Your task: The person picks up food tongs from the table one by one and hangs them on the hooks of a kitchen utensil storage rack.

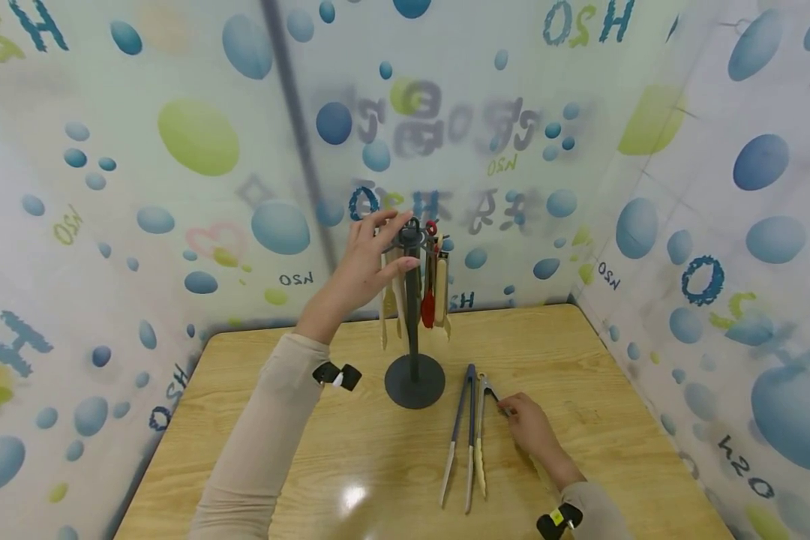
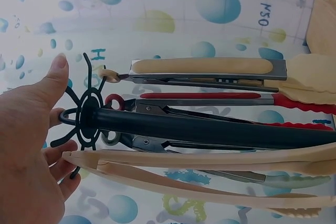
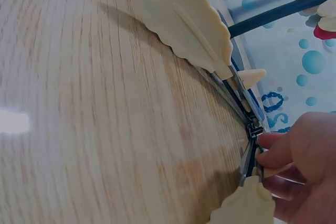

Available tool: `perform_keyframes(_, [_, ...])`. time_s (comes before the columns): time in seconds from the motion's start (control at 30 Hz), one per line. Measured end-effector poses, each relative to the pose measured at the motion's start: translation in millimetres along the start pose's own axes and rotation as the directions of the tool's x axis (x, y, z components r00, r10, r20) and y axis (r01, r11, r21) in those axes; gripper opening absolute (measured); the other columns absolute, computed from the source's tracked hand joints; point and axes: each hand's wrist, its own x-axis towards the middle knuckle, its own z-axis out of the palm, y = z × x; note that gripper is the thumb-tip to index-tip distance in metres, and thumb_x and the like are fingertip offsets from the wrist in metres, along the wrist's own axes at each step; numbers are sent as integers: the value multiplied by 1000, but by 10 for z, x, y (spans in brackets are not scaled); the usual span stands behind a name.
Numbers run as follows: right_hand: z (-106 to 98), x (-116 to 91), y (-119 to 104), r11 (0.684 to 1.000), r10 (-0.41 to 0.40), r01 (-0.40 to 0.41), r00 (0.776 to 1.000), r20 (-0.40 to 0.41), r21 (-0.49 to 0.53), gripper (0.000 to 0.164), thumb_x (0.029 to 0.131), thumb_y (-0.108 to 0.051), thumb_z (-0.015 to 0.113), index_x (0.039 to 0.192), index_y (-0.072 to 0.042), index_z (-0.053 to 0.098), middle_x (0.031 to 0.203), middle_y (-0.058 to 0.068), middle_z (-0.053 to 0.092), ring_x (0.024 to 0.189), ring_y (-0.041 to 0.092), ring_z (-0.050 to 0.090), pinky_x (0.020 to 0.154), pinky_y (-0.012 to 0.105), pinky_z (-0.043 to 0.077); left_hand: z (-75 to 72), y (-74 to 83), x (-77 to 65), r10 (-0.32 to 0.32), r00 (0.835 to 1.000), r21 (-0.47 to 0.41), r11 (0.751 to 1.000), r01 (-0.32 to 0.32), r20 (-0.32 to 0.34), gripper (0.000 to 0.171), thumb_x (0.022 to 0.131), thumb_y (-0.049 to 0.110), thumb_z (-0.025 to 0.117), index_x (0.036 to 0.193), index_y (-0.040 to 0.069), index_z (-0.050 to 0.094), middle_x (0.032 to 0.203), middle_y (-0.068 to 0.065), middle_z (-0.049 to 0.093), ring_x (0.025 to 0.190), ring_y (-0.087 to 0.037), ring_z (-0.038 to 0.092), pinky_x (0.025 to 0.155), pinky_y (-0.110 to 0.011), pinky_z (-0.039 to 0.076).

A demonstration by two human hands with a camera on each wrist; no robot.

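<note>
My left hand is at the top of a dark upright stand, its fingers touching the hook ring and its thumb held apart. Hanging from the hooks are red tongs, beige-handled tongs, plain cream tongs and others partly behind the post. Lower down at the right, my right hand pinches tongs with scalloped cream heads by one handle near the hinge. These tongs are spread on the table, one cream head pointing away from the other.
Blue-handled tongs lie spread on the wooden table, just left of the pinched pair. The stand's round base is behind them. Patterned curtain walls enclose the table at the back and both sides.
</note>
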Motion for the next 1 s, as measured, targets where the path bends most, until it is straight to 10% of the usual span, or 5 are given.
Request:
perform_keyframes(0.37, [15,48,-34,999,24,-26,997,-69,-39,18,95,-15,64,104,-3,74,103,14,68,90,26,67,78,43,56,-5,6,-3,-14,1000,-3,1000,14,-2,73,95,40,60,158,25,27,162,-13,20,144,-34,18,113,-58,31])
perform_keyframes(0.67, [83,91,-188,981,189,-190,982,-27,-35,48,90,-44,69,116,-3,65,109,16,66,94,29,65,79,47,53,11,32,-12,-4,1000,4,1000,4,-17,73,94,39,62,158,26,28,161,-15,21,141,-35,22,111,-57,34])
perform_keyframes(1.0, [75,108,-255,976,203,-199,979,29,-86,74,84,-54,72,132,0,58,118,24,63,103,40,63,81,55,52,18,27,-10,-8,1000,0,1000,8,-27,72,94,40,62,157,27,30,161,-14,21,143,-35,21,111,-58,34])
